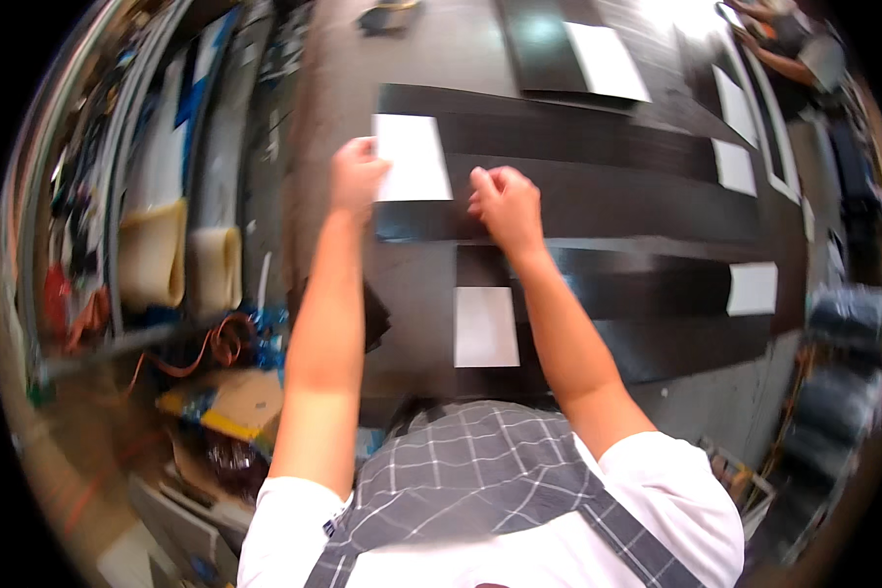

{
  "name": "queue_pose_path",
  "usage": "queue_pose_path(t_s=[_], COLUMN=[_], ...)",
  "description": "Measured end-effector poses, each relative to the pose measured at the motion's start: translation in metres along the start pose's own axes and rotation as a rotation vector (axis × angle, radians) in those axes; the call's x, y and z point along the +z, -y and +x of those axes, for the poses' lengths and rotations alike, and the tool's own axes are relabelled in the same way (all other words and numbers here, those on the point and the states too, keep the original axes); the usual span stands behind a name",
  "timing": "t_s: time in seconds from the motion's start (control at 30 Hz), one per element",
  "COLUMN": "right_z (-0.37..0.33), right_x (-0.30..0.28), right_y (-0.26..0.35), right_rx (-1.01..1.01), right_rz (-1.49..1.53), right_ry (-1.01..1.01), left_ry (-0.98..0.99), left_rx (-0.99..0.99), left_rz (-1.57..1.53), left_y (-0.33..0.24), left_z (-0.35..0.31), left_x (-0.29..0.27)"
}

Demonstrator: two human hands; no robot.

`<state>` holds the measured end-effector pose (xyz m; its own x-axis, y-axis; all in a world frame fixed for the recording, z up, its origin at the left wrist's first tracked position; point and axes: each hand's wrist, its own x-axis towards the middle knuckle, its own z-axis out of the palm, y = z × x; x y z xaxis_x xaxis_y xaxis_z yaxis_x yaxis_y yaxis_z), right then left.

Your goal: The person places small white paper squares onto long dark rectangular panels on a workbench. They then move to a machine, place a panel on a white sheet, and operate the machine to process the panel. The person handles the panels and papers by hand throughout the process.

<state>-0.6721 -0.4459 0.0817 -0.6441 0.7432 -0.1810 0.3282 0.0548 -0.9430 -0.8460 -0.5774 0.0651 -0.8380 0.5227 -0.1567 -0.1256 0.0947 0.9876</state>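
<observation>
Far left of the left grip: a rack holding cream-coloured rolls (152, 257), apparently outside the work in hand. Below left of the same grip: a cardboard box (250, 400). Left grip (359, 179): narrow, apparently pinched on the left edge of the first white sheet (414, 162), flat over the left end of the upper dark panels (608, 201) on the tabletop (441, 49); judged in progress, not yet released. Between the grips, nearer the body: second white sheet (486, 328), on the left end of the lower dark panels (637, 284), untouched; judged done. Right grip (509, 208): fingers curled in, narrow, no held thing visible; contact with the upper panels impossible to tell. Beyond the right grip: a far dark panel (539, 49) with third white sheet (608, 64); judged done. Well right of the right grip: fourth white sheet (733, 167) on the upper panels, fifth white sheet (735, 106) farther off, sixth white sheet (753, 289) on the lower panels; all judged placed. Farthest right: a co-worker (821, 61). Remaining, by judgement: the first sheet's release; anything further, impossible to tell.
</observation>
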Motion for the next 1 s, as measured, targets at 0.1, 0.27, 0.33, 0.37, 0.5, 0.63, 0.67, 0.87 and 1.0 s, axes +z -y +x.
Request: queue_pose_path(t_s=[0.1,0.27,0.33,0.37,0.5,0.63,0.67,0.87,1.0], right_z=[-0.054,-0.041,-0.013,-0.01,-0.004,-0.042,-0.06,-0.163,-0.211], right_x=[-0.047,-0.114,-0.148,-0.161,-0.237,-0.304,-0.313,-0.397,-0.423], right_y=[-0.013,-0.092,-0.118,-0.086,-0.088,-0.087,-0.086,-0.176,-0.216], right_rx=[0.319,0.648,0.403,0.274,-0.007,-0.124,-0.104,0.116,0.513], right_rz=[0.392,1.795,1.635,1.653,1.638,1.547,1.504,1.197,0.676], right_ry=[0.21,0.189,-0.266,-0.344,-0.493,-0.461,-0.457,-0.509,-0.627], left_ry=[0.013,-0.058,0.046,0.031,-0.044,-0.148,-0.178,-0.084,-0.167], left_rx=[0.289,0.69,0.855,0.891,0.835,0.523,0.446,-0.1,-0.131], left_rz=[0.103,0.392,0.404,0.414,0.24,0.068,0.03,-0.125,0.57], left_y=[-0.08,-0.201,-0.223,-0.233,-0.236,-0.151,-0.119,0.041,0.045], left_z=[-0.028,-0.111,-0.135,-0.143,-0.169,-0.148,-0.148,-0.206,-0.246], left_x=[0.024,0.081,0.074,0.068,0.034,-0.002,-0.002,0.051,0.09])
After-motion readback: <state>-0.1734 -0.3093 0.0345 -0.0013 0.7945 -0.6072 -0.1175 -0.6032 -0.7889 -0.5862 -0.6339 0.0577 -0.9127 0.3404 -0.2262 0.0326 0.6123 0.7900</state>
